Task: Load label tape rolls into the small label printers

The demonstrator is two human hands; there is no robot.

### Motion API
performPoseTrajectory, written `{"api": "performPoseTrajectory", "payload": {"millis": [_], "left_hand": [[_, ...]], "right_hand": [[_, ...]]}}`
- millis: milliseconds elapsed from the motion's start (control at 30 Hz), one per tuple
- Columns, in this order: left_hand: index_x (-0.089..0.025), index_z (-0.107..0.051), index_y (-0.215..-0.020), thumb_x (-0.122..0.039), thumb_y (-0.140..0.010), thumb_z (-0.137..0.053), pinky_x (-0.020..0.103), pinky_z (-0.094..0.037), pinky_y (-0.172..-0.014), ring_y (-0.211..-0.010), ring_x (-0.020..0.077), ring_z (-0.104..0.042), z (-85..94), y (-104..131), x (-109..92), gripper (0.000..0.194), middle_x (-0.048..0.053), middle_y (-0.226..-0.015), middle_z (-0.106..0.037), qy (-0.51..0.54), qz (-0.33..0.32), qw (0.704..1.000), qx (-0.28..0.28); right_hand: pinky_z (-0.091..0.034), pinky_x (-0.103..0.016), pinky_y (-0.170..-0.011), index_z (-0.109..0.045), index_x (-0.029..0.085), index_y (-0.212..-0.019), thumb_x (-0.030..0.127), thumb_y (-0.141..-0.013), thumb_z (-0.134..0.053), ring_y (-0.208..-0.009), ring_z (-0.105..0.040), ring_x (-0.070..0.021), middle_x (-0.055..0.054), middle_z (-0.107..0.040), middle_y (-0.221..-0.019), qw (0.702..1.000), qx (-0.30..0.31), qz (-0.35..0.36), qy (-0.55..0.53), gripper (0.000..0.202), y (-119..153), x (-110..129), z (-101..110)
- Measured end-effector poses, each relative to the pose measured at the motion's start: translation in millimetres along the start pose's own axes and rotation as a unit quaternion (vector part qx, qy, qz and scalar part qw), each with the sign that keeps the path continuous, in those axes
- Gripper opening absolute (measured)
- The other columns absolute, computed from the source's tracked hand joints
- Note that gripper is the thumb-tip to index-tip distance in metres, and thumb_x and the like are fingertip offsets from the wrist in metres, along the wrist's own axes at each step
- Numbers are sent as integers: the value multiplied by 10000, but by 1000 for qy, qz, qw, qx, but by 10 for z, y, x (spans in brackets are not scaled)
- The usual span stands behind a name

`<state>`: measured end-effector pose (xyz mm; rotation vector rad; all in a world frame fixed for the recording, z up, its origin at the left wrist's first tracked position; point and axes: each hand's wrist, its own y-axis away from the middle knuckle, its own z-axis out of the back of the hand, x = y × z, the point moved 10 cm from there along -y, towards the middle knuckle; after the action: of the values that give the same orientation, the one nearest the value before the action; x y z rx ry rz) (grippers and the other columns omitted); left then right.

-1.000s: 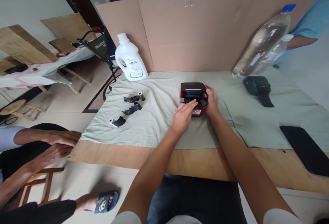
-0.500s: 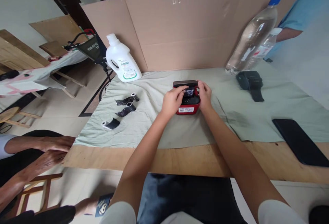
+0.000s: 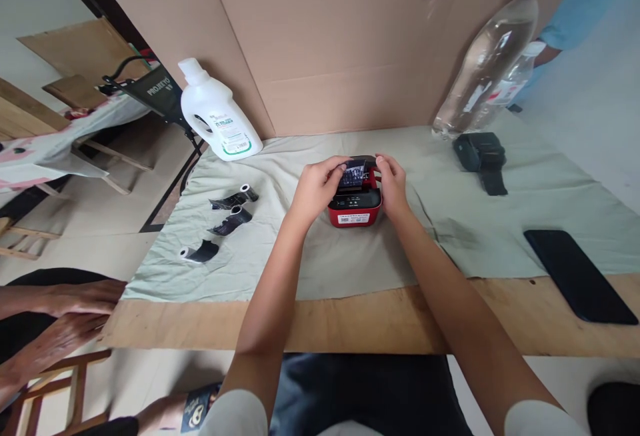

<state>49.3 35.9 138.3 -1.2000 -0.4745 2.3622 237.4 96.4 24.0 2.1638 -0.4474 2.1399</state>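
Note:
A red and black device (image 3: pixel 356 215) with a white label on its front stands on the grey-green cloth, its black lid raised. My left hand (image 3: pixel 320 186) pinches a dark printed strip (image 3: pixel 353 175) that sticks up out of the device's opening. On the device's right side, my right hand (image 3: pixel 393 186) holds the edge by the raised lid with bent fingers. Three small rolls with dark film lie on the left of the cloth: an upper one (image 3: pixel 235 197), a middle one (image 3: pixel 231 221) and a lower one (image 3: pixel 200 251).
A white jug (image 3: pixel 220 116) and a large clear bottle (image 3: pixel 487 56) stand before a cardboard panel (image 3: pixel 350 49). A black device (image 3: pixel 481 154) and a dark phone-like slab (image 3: pixel 580 276) lie right. Another person's hands (image 3: pixel 75 313) rest at the left table edge.
My left hand has drawn the dark strip up and left, so more of it shows above the opening. The whole view has shifted slightly. My right hand stays at the device's right side.

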Motion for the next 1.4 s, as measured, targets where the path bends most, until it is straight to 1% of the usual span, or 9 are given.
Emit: {"api": "performPoseTrajectory", "payload": {"millis": [100,233,567,800,1100,1200,1267,1333,1400], "left_hand": [[-247,-784,-1209,-232,-1035,-507,299,-579,-943,-1000,183,-750,6,11,-96,326,15,-1151,-809,-5,-12,1000,10],[-262,-785,-1197,-209,-1032,-505,310,-571,-974,-1015,183,-751,7,33,-214,330,3,-1128,-809,-9,-24,999,24],[-260,-785,-1186,-141,-986,-522,296,-567,-902,-959,180,-744,43,83,-294,352,-8,-1105,-810,-32,-13,996,84],[-265,-728,-1358,-181,-1009,-521,304,-552,-901,-933,187,-742,91,161,-376,415,23,-1151,-809,-67,35,988,132],[-308,-825,-1151,-176,-984,-526,316,-531,-826,-896,210,-728,2,286,-455,368,-1,-1058,-819,-74,37,974,210],[-285,-821,-1160,-273,-993,-584,313,-540,-846,-948,211,-734,-36,284,-392,290,14,-1095,-818,14,43,974,220],[-254,-816,-1150,-352,-988,-621,312,-547,-875,-991,210,-733,-41,235,-272,272,38,-1116,-814,90,44,974,203],[-219,-807,-1127,-367,-978,-631,326,-545,-923,-1036,209,-719,28,142,-30,274,66,-1140,-805,124,55,981,137],[-206,-785,-1149,-338,-955,-638,356,-532,-992,-1102,217,-694,120,74,306,277,84,-1240,-775,111,88,989,53]], "right_hand": [[-600,-322,-902,-662,228,-1223,691,-879,-569,-1144,-693,-229,-78,-727,-1246,1000,-10,-3,-10,584,31,5,9],[-606,-324,-886,-662,244,-1219,717,-882,-546,-1135,-691,-228,-67,-724,-1252,1000,-9,-8,5,593,39,-6,-1],[-560,-381,-1053,-686,247,-1158,682,-876,-602,-1172,-688,-240,-67,-740,-1221,999,-2,35,-34,525,11,-19,6],[-534,-445,-1107,-700,289,-1186,661,-836,-693,-1216,-673,-273,-45,-744,-1275,985,51,106,-129,511,20,-111,-37],[-414,-512,-1246,-678,332,-1301,611,-776,-709,-1405,-571,-327,-22,-687,-1429,969,106,131,-178,595,40,-224,-100],[-386,-521,-1266,-675,315,-1314,580,-774,-703,-1430,-552,-336,-27,-687,-1437,969,111,129,-181,602,77,-208,-103],[-377,-524,-1272,-675,308,-1318,541,-777,-698,-1437,-547,-334,-25,-687,-1439,969,109,124,-186,589,101,-202,-98],[-372,-524,-1276,-680,310,-1311,496,-776,-693,-1439,-547,-328,-19,-690,-1436,968,104,117,-195,567,116,-204,-93],[-371,-524,-1277,-689,312,-1302,451,-770,-688,-1438,-551,-323,-15,-695,-1430,967,104,109,-206,550,123,-211,-99]]}}
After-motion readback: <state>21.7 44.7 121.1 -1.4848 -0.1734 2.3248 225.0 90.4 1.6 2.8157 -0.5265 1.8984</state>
